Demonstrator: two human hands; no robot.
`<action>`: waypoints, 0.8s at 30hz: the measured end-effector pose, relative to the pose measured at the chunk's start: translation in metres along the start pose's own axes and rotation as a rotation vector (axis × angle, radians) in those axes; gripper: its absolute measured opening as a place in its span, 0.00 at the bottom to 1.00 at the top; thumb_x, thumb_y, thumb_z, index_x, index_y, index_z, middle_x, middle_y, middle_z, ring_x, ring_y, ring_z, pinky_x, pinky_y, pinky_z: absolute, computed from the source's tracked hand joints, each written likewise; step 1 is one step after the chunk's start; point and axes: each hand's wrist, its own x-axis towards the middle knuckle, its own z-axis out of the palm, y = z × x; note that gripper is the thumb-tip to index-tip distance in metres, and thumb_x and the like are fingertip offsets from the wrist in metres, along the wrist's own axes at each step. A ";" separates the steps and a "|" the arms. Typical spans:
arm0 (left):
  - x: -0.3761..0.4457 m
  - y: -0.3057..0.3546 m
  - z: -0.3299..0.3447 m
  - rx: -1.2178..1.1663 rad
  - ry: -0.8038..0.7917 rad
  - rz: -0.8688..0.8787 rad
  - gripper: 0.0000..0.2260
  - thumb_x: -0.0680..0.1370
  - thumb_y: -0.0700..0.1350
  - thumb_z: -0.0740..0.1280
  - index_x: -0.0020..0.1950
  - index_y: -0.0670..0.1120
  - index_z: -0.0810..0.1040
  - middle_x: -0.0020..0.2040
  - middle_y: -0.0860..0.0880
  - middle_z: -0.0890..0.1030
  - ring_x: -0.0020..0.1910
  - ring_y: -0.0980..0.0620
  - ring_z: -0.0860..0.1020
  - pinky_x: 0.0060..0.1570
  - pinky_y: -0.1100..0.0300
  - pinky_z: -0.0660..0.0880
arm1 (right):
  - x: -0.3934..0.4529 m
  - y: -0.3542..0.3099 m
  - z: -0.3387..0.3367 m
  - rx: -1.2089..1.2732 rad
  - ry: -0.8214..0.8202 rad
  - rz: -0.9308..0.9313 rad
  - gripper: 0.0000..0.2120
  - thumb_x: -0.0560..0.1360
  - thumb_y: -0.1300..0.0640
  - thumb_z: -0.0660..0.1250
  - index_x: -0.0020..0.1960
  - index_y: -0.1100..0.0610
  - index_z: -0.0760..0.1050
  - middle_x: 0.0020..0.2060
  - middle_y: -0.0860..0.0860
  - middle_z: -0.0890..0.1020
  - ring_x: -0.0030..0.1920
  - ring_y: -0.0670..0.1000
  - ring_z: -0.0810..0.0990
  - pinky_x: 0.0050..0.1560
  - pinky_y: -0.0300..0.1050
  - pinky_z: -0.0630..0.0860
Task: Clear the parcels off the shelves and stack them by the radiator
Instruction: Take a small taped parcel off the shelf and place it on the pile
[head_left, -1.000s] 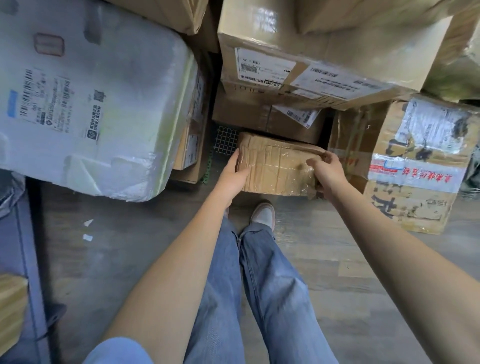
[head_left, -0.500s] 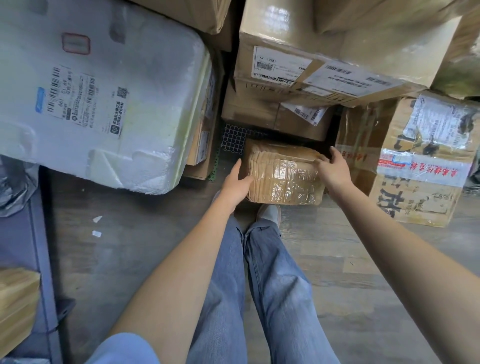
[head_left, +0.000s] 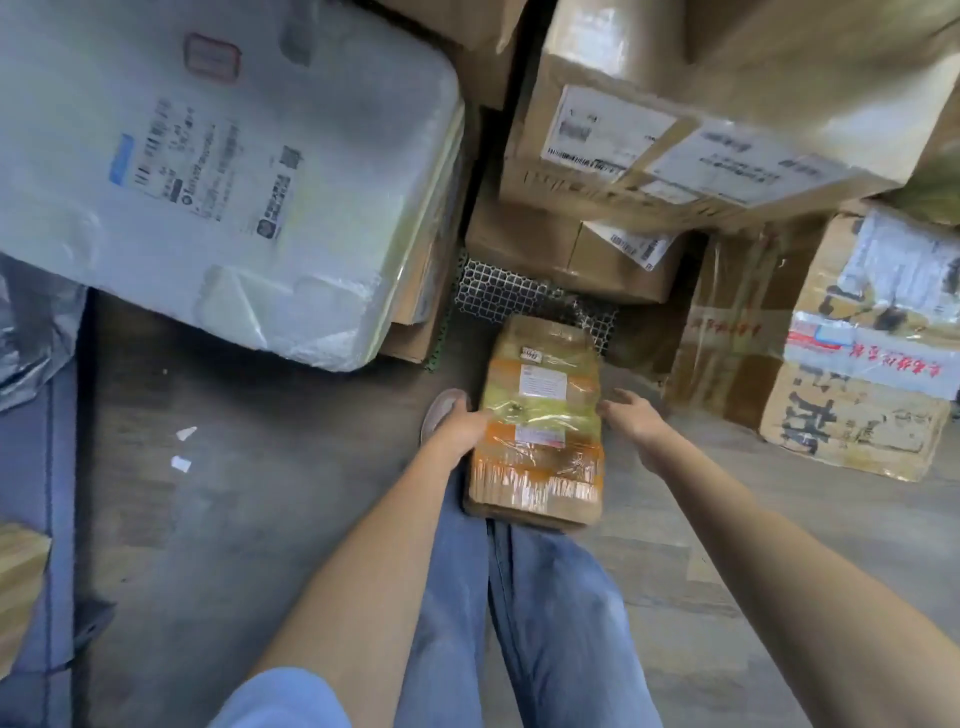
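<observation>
The small cardboard parcel (head_left: 537, 426) was wrapped in glossy, crinkled clear tape over paper labels. The large white box (head_left: 223, 171) looked like matt foam, sealed with shiny tape. The cardboard cartons (head_left: 727, 104) showed smooth brown tape and paper labels. The floor (head_left: 260, 519) appeared as matt wood-look planks. Blue denim jeans (head_left: 545, 623) were worn.

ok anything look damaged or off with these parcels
The white foam box sits tilted, and its near corner looks dented under the tape. The small parcel between the left hand and right hand is wrapped in wrinkled tape. Nothing looks spilled. The picture is blurred, so finer damage can't be judged.
</observation>
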 end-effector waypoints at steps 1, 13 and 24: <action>0.011 -0.014 0.005 0.025 0.008 -0.024 0.34 0.78 0.53 0.62 0.77 0.46 0.50 0.76 0.45 0.58 0.74 0.44 0.61 0.72 0.53 0.60 | 0.010 0.014 0.011 -0.019 -0.026 0.027 0.24 0.78 0.59 0.60 0.72 0.63 0.61 0.68 0.60 0.70 0.66 0.59 0.70 0.62 0.49 0.68; 0.134 -0.035 0.029 -0.236 -0.063 0.073 0.40 0.75 0.61 0.64 0.77 0.47 0.48 0.76 0.47 0.59 0.73 0.47 0.62 0.69 0.55 0.63 | 0.145 0.062 0.057 0.054 0.145 0.069 0.31 0.73 0.42 0.63 0.68 0.62 0.66 0.63 0.59 0.75 0.58 0.60 0.75 0.56 0.52 0.72; 0.039 -0.053 0.002 -0.335 -0.098 0.058 0.33 0.71 0.29 0.64 0.71 0.53 0.62 0.69 0.51 0.71 0.58 0.50 0.72 0.42 0.58 0.72 | 0.041 0.073 0.034 0.405 0.146 -0.047 0.22 0.73 0.69 0.59 0.64 0.53 0.71 0.49 0.50 0.81 0.50 0.54 0.78 0.49 0.51 0.75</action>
